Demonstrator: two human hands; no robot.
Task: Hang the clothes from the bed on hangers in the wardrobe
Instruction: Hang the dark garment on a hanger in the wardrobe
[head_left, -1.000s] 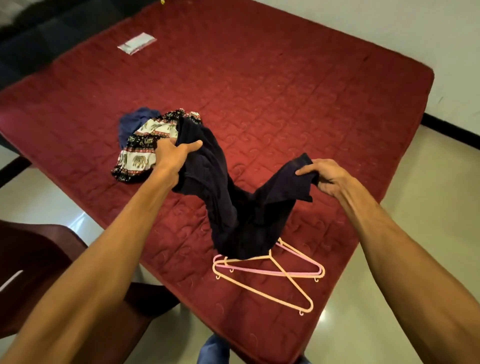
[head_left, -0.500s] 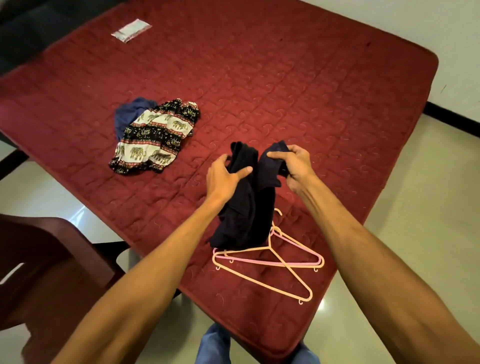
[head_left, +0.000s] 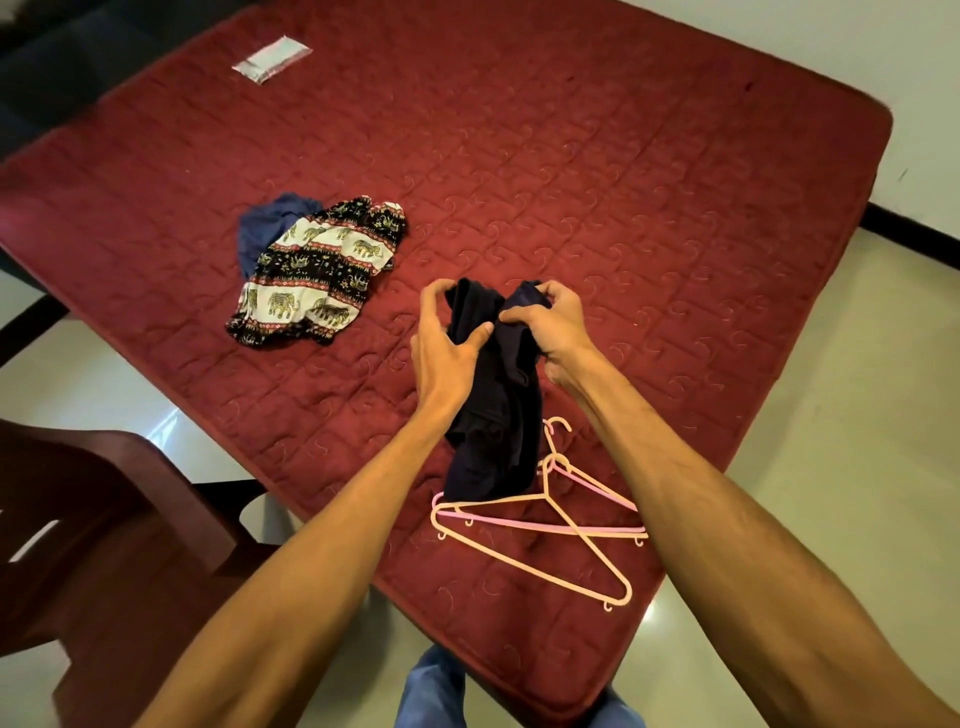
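A dark red-brown chair (head_left: 88, 530) stands on the glossy pale tiled floor (head_left: 831, 415) at eight o'clock. The maroon quilted mattress (head_left: 571, 182) fills most of the view, with a small clear packet (head_left: 271, 58) at eleven o'clock. An elephant-print garment (head_left: 317, 275) lies over a blue garment (head_left: 270, 221) at ten o'clock. At centre, the left hand (head_left: 447, 338) and right hand (head_left: 540, 325) both clutch a dark navy garment (head_left: 493, 415), its lower end hanging over a cream hanger (head_left: 582, 545) and pink hanger (head_left: 535, 525) at five o'clock.

Both forearms are bare, no sleeves, watch or rings on the left hand (head_left: 447, 353) or right hand (head_left: 545, 332); blue jeans (head_left: 431, 691) cover the legs.
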